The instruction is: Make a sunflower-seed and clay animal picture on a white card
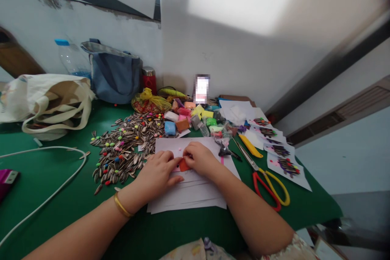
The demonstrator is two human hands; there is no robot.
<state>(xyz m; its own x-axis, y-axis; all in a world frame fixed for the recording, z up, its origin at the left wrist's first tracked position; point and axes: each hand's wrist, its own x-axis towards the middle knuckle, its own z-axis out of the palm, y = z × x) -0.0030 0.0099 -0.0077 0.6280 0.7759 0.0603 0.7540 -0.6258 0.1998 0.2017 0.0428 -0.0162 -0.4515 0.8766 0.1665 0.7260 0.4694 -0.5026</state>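
Both hands work over a stack of white paper [195, 195] on the green table. My left hand [160, 170] rests on the sheets with its fingers stretched out and its thumb apart, holding nothing. Its fingertips lie beside a flat orange-red piece [184, 165] on the paper. My right hand [199, 158] is at the upper right edge of that piece, its fingers curled into a pinch. Whatever sits between those fingertips is hidden. A small dark dot and pink bits show near the left fingertips.
Striped sunflower seeds [122, 154] with coloured ones spread at left. Behind the paper lie wrapped modelling clay blocks [183, 124]. Scissors [258, 172] and a yellow utility knife [250, 145] lie at right, beside decorated cards [300, 176]. A white cable [65, 183] loops at far left.
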